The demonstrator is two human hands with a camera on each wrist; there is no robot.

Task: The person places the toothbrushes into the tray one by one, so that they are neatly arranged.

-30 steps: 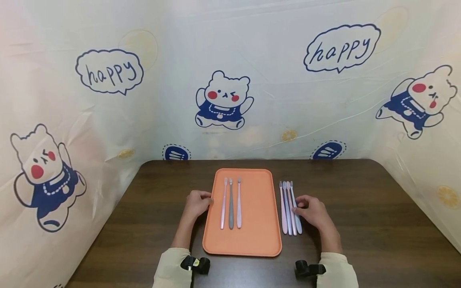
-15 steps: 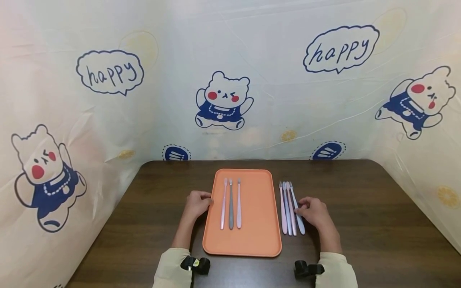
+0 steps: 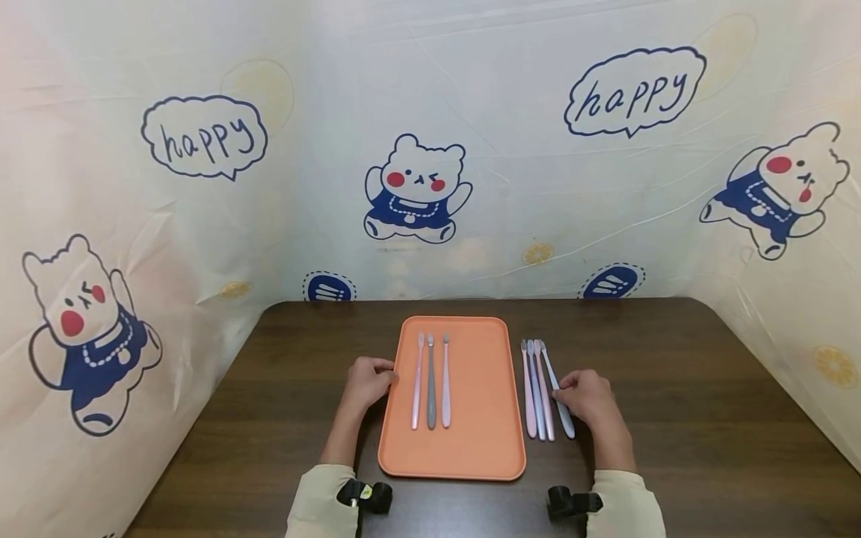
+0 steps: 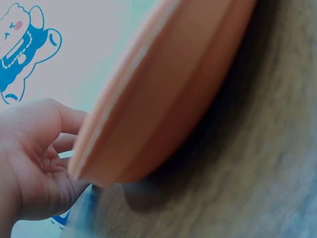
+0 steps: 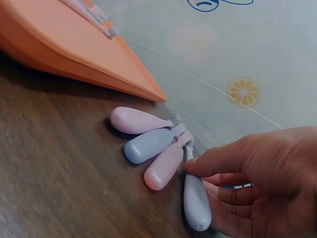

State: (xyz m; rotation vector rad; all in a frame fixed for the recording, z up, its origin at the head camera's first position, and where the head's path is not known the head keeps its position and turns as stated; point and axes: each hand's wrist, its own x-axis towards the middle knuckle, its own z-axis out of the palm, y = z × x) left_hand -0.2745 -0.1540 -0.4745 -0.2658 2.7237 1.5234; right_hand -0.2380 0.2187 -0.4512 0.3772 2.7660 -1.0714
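On the orange tray (image 3: 484, 441) lie three toothbrushes side by side: a pink one (image 3: 415, 407), a grey-green one (image 3: 431, 411) and a lilac one (image 3: 446, 407). My left hand (image 3: 366, 382) holds the tray's left rim; some of its fingers are hidden behind the rim in the left wrist view. To the right of the tray, my right hand (image 3: 587, 394) pinches a pale grey-blue toothbrush (image 5: 197, 203) by its handle, thumb and fingers on either side. That brush slants away from a pink toothbrush (image 5: 138, 120), a blue toothbrush (image 5: 148, 145) and another pink toothbrush (image 5: 162, 168), bristle ends close together.
Everything stands on a dark brown wooden table (image 3: 282, 426). A pale printed curtain (image 3: 511, 194) with bears and "happy" bubbles hangs behind and at both sides. Each sleeve carries a black wrist camera, the left (image 3: 377, 496) and the right (image 3: 568, 503).
The handle of the pale grey-blue toothbrush has swung right, away from the other brushes, with my right hand at it. The left hand and tray stay in place.
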